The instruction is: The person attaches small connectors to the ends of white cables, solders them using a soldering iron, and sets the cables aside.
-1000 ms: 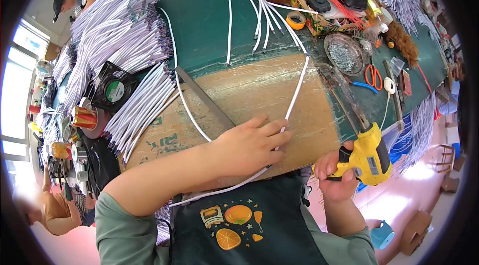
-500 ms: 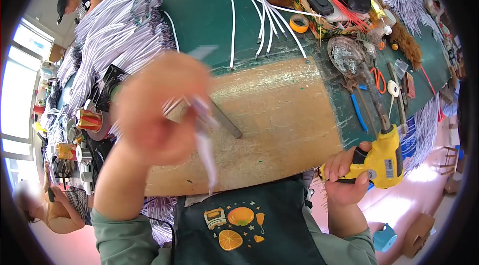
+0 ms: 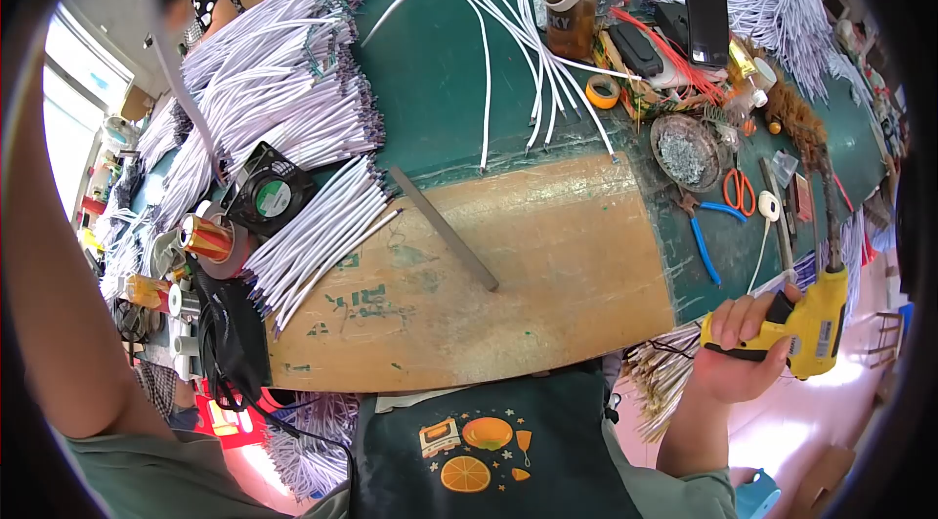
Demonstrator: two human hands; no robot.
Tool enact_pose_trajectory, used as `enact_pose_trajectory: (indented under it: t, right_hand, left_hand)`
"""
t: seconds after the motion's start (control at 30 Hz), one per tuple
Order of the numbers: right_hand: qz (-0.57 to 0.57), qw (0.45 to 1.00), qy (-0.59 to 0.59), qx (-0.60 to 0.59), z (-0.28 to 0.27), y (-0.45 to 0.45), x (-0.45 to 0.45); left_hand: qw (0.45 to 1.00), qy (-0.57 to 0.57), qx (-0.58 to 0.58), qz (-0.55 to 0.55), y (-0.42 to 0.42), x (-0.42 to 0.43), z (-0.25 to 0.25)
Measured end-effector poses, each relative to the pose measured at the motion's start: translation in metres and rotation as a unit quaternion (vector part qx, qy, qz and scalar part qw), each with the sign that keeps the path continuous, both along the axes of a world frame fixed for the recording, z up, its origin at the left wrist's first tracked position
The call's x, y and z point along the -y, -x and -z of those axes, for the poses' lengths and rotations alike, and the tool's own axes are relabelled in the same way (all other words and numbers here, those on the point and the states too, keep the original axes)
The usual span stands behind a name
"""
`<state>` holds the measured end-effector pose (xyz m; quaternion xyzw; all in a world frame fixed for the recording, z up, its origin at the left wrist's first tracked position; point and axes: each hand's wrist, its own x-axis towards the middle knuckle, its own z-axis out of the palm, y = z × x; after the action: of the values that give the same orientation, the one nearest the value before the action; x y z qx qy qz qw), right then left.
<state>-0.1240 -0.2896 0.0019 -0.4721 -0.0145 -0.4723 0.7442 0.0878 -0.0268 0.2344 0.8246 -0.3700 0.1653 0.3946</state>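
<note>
My right hand [image 3: 750,348] is wrapped round the handle of a yellow soldering gun [image 3: 819,324], its long dark barrel pointing up beside the table's right edge. At the far left my left forearm [image 3: 68,304] rises out of the picture, so the hand itself cannot be seen. Blurred white cables [image 3: 186,99] hang close to the camera at upper left and top; what holds them is hidden. On the brown board [image 3: 547,265] a flat metal bar [image 3: 445,231] lies at a slant. A bundle of white cables [image 3: 318,236] rests on the board's left side.
Large cable piles [image 3: 283,79] fill the back left. Loose cables [image 3: 486,99] lie behind the board. A glass dish of grey bits [image 3: 684,152], blue-handled pliers [image 3: 702,245], orange scissors [image 3: 739,192] and a lidded cup [image 3: 570,16] stand at right. A fan [image 3: 269,192] is at left.
My left hand has gone from above the board up and left, out of view. My right hand has shifted right with the soldering gun, its barrel now away from the glass dish.
</note>
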Motion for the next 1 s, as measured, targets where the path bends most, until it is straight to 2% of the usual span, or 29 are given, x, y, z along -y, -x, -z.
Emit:
enact_pose_trajectory:
  t: [0.17,0.2,0.23,0.27,0.3,0.37,0.47,0.5,0.6,0.67,0.8,0.83,0.87,0.9,0.97,1.0]
  right_hand:
    - [-0.005,1.000,0.004,0.000,0.002,0.009,0.001]
    - [-0.001,1.000,0.003,-0.001,0.004,0.010,-0.002]
    - [-0.031,0.999,-0.003,-0.018,0.008,0.009,-0.008]
    - [-0.060,0.998,-0.008,-0.034,0.011,0.008,-0.013]
    - [-0.092,0.994,-0.025,-0.061,0.015,0.010,-0.017]
    - [-0.179,0.978,-0.058,-0.094,0.024,0.012,-0.029]
    - [-0.326,0.924,-0.139,-0.146,0.041,0.014,-0.051]
    - [-0.370,0.909,-0.131,-0.142,0.054,0.011,-0.057]
    - [-0.400,0.887,-0.158,-0.167,0.065,-0.011,-0.080]
    - [-0.358,0.914,-0.137,-0.136,0.072,-0.027,-0.090]
    - [-0.351,0.921,-0.096,-0.143,0.076,-0.034,-0.087]
    - [-0.346,0.921,-0.093,-0.154,0.071,-0.034,-0.085]
    - [-0.341,0.922,-0.089,-0.164,0.065,-0.034,-0.081]
    - [-0.340,0.921,-0.088,-0.166,0.060,-0.034,-0.075]
    - [-0.366,0.911,-0.023,-0.188,0.047,-0.031,-0.059]
    - [-0.342,0.917,0.014,-0.204,0.039,-0.032,-0.055]
  left_hand:
    - [0.988,-0.046,-0.130,0.073,-0.002,0.025,0.038]
    - [0.947,0.019,-0.310,0.081,0.006,0.034,0.060]
    - [0.870,0.083,-0.478,0.086,0.015,0.038,0.091]
    - [0.854,0.045,-0.514,0.067,0.014,0.033,0.124]
    - [0.810,0.066,-0.581,0.048,0.015,0.027,0.155]
    - [0.788,0.055,-0.613,0.016,0.020,0.016,0.195]
    - [0.755,0.077,-0.651,0.014,0.031,0.004,0.223]
    - [0.754,0.078,-0.652,0.010,0.034,0.001,0.225]
    - [0.766,0.082,-0.636,0.034,0.039,-0.006,0.228]
    - [0.782,0.089,-0.616,0.042,0.043,-0.008,0.227]
    - [0.800,0.061,-0.595,0.047,0.043,-0.015,0.230]
    - [0.895,-0.010,-0.442,0.062,0.041,-0.019,0.238]
    - [0.956,-0.080,-0.273,0.075,0.040,-0.021,0.241]
    - [0.955,-0.079,-0.275,0.075,0.040,-0.022,0.241]
    - [0.982,-0.146,-0.067,0.100,0.041,-0.022,0.233]
    - [0.982,-0.144,-0.069,0.102,0.041,-0.024,0.227]
